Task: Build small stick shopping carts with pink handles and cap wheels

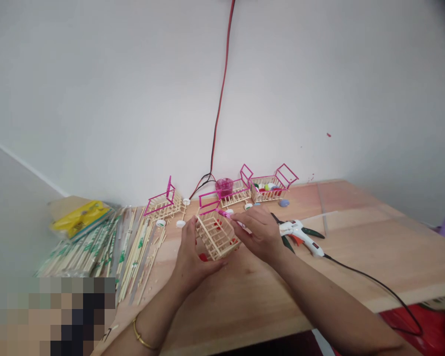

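My left hand (191,257) is wrapped round a small cart (215,235) built of thin wooden sticks, tilted above the table. Red round wheels show at the cart's underside, and its rim at the far end is magenta. My right hand (259,232) pinches a slim pink pen-like tool (226,213); its magenta tip is at the cart's far edge. Whether it is a marker or a brush, I cannot tell. Just behind the cart stands a clear cup (224,187) with magenta contents.
More stick carts with magenta rims stand along the wall: one left (165,205), one centre (235,193), one right (269,188). A white glue gun (300,235) lies right, over dark-handled pliers (313,232). Bundled sticks (83,252) and loose sticks (133,252) lie left.
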Action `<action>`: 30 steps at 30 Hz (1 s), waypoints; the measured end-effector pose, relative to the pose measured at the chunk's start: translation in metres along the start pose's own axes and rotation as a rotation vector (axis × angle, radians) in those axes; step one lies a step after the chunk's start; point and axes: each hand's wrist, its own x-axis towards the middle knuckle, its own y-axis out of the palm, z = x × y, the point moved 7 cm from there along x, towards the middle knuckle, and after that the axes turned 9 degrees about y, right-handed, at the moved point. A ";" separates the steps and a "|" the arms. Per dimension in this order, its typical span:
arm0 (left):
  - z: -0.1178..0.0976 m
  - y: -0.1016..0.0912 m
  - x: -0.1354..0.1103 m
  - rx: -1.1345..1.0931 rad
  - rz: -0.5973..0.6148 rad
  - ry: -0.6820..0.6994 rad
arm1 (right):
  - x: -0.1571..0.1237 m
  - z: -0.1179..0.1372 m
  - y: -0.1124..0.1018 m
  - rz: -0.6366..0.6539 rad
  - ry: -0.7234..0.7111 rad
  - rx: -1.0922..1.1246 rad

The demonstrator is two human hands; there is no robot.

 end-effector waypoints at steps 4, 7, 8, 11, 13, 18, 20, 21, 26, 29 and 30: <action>0.000 0.000 0.000 -0.010 -0.005 0.005 | 0.001 -0.001 -0.001 -0.012 0.018 -0.016; 0.000 0.000 0.000 -0.013 -0.007 0.014 | 0.001 0.000 -0.001 -0.007 -0.004 0.002; 0.000 0.000 0.000 -0.011 -0.007 0.017 | 0.001 0.000 -0.001 -0.010 0.000 -0.002; 0.000 0.000 0.000 -0.010 -0.006 0.024 | 0.002 -0.001 -0.002 -0.019 0.021 -0.018; 0.000 0.001 -0.001 -0.015 -0.004 0.016 | 0.001 -0.001 -0.001 -0.008 0.014 -0.005; 0.001 0.001 -0.001 -0.035 -0.003 -0.009 | 0.001 -0.001 -0.001 -0.010 0.018 0.012; 0.001 0.002 -0.001 -0.048 -0.002 -0.002 | 0.001 0.002 -0.002 -0.006 0.018 0.047; 0.001 0.003 -0.001 -0.052 0.000 0.004 | 0.002 0.004 -0.003 0.002 0.014 0.080; 0.000 0.004 -0.002 -0.036 0.000 0.048 | 0.004 0.017 -0.002 0.036 0.003 0.199; -0.003 0.005 -0.002 -0.025 0.004 0.062 | 0.002 0.020 0.002 0.046 -0.003 0.225; -0.003 0.005 -0.002 -0.024 0.009 0.061 | 0.002 0.020 0.002 0.046 -0.006 0.231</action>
